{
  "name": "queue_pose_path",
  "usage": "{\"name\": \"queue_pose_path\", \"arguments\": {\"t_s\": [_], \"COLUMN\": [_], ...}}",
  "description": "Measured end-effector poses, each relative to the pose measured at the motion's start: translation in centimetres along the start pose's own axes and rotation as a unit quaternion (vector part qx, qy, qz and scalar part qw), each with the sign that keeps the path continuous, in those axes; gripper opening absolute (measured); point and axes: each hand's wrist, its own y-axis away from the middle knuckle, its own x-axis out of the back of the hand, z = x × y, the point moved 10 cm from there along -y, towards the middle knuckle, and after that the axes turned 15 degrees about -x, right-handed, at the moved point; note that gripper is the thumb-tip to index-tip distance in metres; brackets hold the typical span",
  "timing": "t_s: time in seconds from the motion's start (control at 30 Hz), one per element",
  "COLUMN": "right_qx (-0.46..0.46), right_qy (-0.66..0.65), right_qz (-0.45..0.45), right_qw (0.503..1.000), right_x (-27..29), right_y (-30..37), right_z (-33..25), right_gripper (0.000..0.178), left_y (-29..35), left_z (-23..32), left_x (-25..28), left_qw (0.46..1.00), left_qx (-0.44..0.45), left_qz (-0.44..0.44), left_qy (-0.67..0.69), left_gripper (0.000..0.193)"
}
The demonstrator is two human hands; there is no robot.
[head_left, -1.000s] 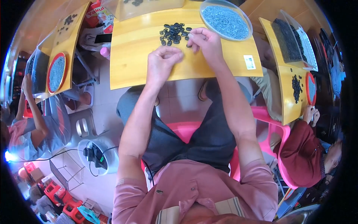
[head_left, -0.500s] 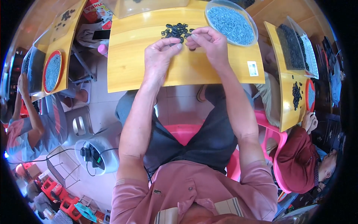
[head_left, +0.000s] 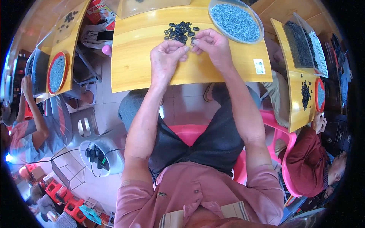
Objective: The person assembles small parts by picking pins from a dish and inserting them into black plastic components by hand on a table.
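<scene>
Over the yellow wooden table (head_left: 140, 64), both hands work close together in front of a pile of small black oval parts (head_left: 178, 32). My left hand (head_left: 166, 59) is closed, thumb pressed to the curled fingers; whatever it may hold is hidden. My right hand (head_left: 215, 49) pinches a small black part (head_left: 193, 39) between thumb and fingertips, just right of the pile. A narrow gap separates the two sets of fingertips. Beyond my right hand stands a round clear tub (head_left: 261, 32) full of small silvery screws (head_left: 234, 22).
A translucent bin (head_left: 152, 5) stands at the table's far edge. A white label (head_left: 259, 66) is stuck near the right corner. Neighbouring tables at left and right hold red-rimmed trays (head_left: 319, 95) and black parts; people sit at both. A grey stool with a power strip (head_left: 99, 155) is at lower left.
My right hand has drawn its fingertips in; the dark piece seen under them before is no longer there. My left hand has shifted slightly right and nearer to me. The view has tilted a little.
</scene>
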Motion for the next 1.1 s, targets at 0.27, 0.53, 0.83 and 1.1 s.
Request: {"name": "queue_pose_path", "arguments": {"t_s": [0.27,0.53,0.83,1.1], "right_qx": [-0.050,-0.011,0.025,0.022], "right_qy": [-0.109,-0.143,-0.132,-0.109], "right_qz": [0.002,-0.015,-0.005,0.004], "right_qw": [0.993,0.990,0.991,0.994], "right_x": [-0.8,-1.0,-0.9,-1.1], "right_y": [1.0,1.3,1.0,1.3], "right_z": [0.6,0.1,0.4,-0.1], "right_gripper": [0.019,0.019,0.019,0.018], "left_y": [0.2,0.3,0.3,0.6], "left_z": [-0.3,-0.8,-1.5,-1.8], "left_x": [0.3,-0.1,0.0,0.3], "left_qw": [0.999,0.998,0.995,0.991], "left_qx": [-0.011,0.019,0.028,0.046], "left_qz": [0.000,0.001,0.031,0.044], "left_qy": [-0.041,0.064,0.093,0.114], "left_gripper": [0.024,0.020,0.020,0.023]}}
